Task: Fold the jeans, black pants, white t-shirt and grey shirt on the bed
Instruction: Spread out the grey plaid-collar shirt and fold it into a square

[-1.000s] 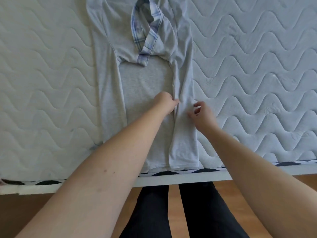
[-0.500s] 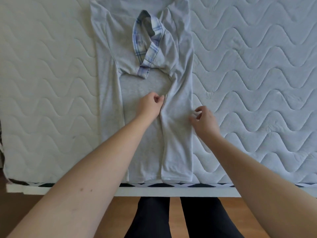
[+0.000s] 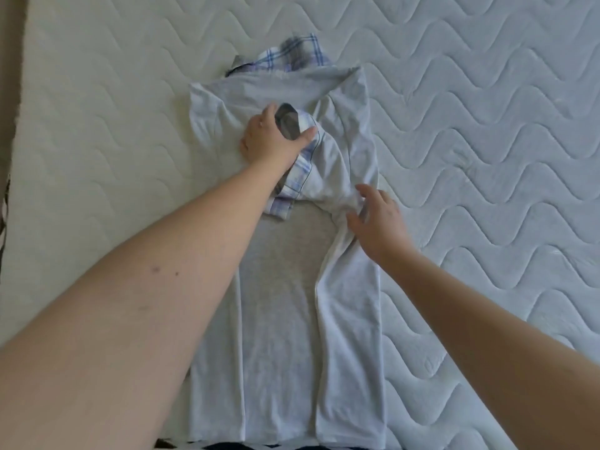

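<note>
Setting: home bedroom. Evidence: bare quilted mattress [image 3: 487, 131], pale, wave-pattern stitching, no sheet, fills nearly whole view. Grey shirt [image 3: 279, 287] laid flat at mattress centre, side panels turned inward, plaid-lined cuff and collar showing at its far end; domestic laundry. Dark-and-white patterned strip [image 3: 246, 445] along near mattress edge, possibly bed-base trim; cannot confirm. Brownish surface [image 3: 9, 60] beyond left mattress edge, floor or wall undetermined. Daylight soft, even. No commercial or industrial fittings in view.
</note>
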